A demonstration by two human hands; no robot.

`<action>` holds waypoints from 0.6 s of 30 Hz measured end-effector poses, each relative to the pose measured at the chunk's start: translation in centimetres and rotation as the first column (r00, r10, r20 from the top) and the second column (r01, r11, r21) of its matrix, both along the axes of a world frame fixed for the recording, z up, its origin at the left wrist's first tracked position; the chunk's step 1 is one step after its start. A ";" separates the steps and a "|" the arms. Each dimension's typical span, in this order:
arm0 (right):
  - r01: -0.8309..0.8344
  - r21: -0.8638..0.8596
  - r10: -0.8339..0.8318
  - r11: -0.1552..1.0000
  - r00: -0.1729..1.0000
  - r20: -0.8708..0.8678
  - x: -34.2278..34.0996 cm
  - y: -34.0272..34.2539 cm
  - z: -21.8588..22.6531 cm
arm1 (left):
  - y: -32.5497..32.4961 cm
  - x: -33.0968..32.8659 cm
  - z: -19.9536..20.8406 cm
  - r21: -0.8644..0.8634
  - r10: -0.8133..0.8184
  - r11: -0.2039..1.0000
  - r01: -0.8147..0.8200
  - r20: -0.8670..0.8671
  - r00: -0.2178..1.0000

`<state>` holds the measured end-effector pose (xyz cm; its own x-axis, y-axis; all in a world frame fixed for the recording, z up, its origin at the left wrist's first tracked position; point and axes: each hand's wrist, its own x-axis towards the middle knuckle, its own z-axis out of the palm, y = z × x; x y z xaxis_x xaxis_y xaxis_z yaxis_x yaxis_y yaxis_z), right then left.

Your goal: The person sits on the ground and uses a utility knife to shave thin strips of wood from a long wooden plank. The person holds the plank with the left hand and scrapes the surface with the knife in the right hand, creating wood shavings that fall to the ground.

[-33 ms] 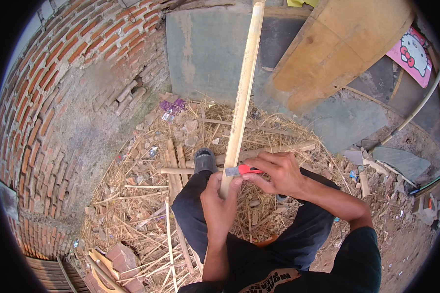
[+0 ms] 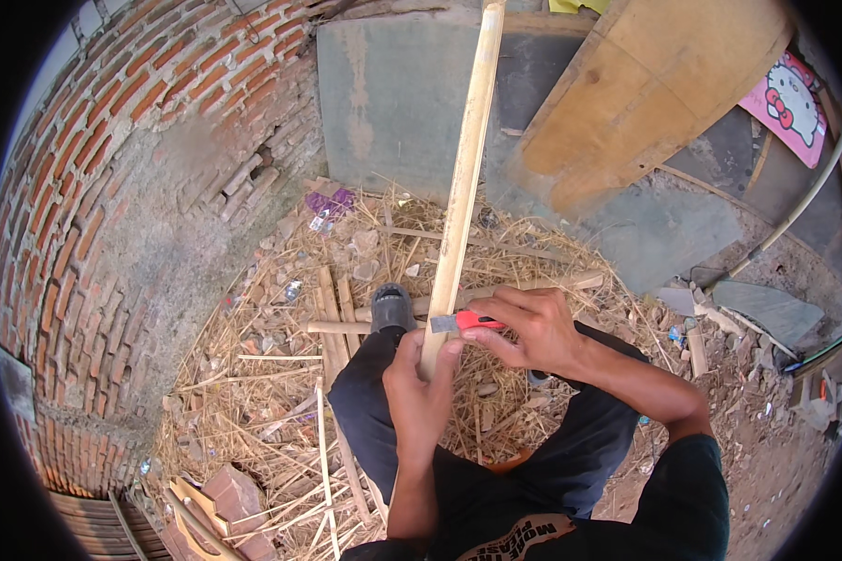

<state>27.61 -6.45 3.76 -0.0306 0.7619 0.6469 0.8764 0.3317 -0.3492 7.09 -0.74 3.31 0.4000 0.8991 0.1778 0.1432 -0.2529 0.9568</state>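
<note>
A pale wooden strip (image 2: 463,192) runs from mid-view up to 12 o'clock. The left hand's (image 2: 415,393) fingers grip its lower end. At 2 o'clock from that hand, the right hand's (image 2: 541,335) fingers clasp a red-handled knife (image 2: 478,321), its blade across the strip. Straw (image 2: 488,430) litters the ground below; a brick wall (image 2: 89,187) stands toward 9 o'clock, a brown board (image 2: 655,89) between 1 and 2.
</note>
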 end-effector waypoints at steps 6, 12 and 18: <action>0.024 -0.032 -0.027 0.999 0.996 -0.082 0.1 0.3 1.1 | -0.1 -0.2 -0.4 0.062 0.048 0.997 -0.046 -0.032 0.998; 0.183 0.043 -0.168 0.982 0.957 -0.235 3.7 1.9 1.5 | -1.5 -1.4 0.2 0.056 0.047 0.998 -0.037 -0.189 0.981; 0.404 -0.042 -0.392 0.914 0.848 -0.358 10.7 3.1 1.7 | -3.7 -4.3 -2.7 0.020 -0.021 0.999 0.027 -0.250 0.968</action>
<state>38.33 -3.34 5.42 0.5044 0.6376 0.5823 0.7569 -0.0020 -0.6535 2.80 -4.42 0.65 0.4558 0.8855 0.0901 0.3708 -0.2810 0.8852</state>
